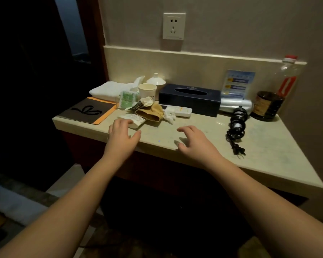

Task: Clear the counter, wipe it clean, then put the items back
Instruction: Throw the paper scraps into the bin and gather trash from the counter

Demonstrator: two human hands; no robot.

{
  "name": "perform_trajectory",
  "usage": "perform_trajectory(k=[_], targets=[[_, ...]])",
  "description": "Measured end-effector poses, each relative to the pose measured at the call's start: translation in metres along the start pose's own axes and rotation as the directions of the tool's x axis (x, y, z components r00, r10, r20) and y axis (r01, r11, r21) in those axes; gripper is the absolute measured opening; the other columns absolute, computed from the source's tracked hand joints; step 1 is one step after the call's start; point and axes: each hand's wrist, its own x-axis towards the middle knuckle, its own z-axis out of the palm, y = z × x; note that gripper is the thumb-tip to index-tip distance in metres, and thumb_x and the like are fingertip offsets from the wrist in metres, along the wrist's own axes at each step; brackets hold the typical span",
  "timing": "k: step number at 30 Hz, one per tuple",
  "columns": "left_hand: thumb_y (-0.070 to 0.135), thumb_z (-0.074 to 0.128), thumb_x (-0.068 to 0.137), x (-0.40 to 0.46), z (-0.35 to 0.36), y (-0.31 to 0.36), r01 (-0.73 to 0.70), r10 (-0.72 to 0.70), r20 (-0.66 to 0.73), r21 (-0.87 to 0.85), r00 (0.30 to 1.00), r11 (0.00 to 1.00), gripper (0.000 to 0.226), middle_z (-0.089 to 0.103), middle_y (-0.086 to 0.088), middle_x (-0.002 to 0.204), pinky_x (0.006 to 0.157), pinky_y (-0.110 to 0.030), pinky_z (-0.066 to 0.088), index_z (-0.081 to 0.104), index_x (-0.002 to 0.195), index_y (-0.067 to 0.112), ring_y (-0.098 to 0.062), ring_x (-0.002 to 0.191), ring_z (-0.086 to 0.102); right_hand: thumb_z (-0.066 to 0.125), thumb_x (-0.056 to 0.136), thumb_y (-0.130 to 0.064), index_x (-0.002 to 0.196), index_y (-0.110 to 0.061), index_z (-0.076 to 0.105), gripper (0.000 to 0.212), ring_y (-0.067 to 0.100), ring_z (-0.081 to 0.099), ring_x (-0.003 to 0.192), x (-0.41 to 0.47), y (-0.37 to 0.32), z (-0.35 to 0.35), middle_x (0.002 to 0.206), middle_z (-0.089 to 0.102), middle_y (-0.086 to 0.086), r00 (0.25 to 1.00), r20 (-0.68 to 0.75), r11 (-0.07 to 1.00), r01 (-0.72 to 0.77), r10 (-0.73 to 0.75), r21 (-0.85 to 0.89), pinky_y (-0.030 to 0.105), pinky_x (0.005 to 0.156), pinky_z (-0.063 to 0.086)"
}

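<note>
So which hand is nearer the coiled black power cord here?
The right hand. It hovers over the counter's front edge just left of the black power cord, not touching it. The left hand is farther left, by the white tube.

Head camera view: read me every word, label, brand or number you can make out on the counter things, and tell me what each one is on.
No text here can be read.
Tissue box: small pale logo, blurred.
Blue card: yellow and white lines, too small.
Green packets: print illegible.
White tube: dark markings, unreadable.
Dark jar: label blurred.
Black folder: a bow drawing only, no words.
</note>
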Motion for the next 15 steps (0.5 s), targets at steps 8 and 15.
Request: perform_trajectory(k=[8, 15], targets=[[0.051, 0.064, 0.083, 0.064, 0.006, -0.027, -0.018, 0.003, 0.086, 0.181, 0.996, 0.983, 0.082, 0.021, -0.008, 0.154, 0.113, -0.049, 0.025, 0.026, 0.147, 0.017, -0.028, 0.141, 0.018, 0.062, 0.087, -0.037, 0.151, -0.034, 0.018, 0.078, 0.023, 0.019, 0.144, 0.074, -0.024, 0.032, 0.159, 0.014, -0.001, 0.991, -0.081, 0.992, -0.115, 0.110, -0.050, 0.044, 0.113, 0.030], [0.066, 0.065, 0.074, 0.086, 0.009, -0.024, -0.147, 0.105, 0.190, 0.223, 0.976, 0.964, 0.102, 0.004, 0.000, 0.160, 0.116, -0.053, 0.013, 0.012, 0.152, 0.027, -0.027, 0.147, -0.001, 0.061, 0.080, -0.062, 0.149, -0.042, 0.016, 0.085, 0.026, 0.026, 0.142, 0.112, -0.035, 0.045, 0.160, 0.012, 0.000, 0.988, -0.070, 0.981, -0.146, 0.138, -0.128, 0.052, 0.107, 0.038]])
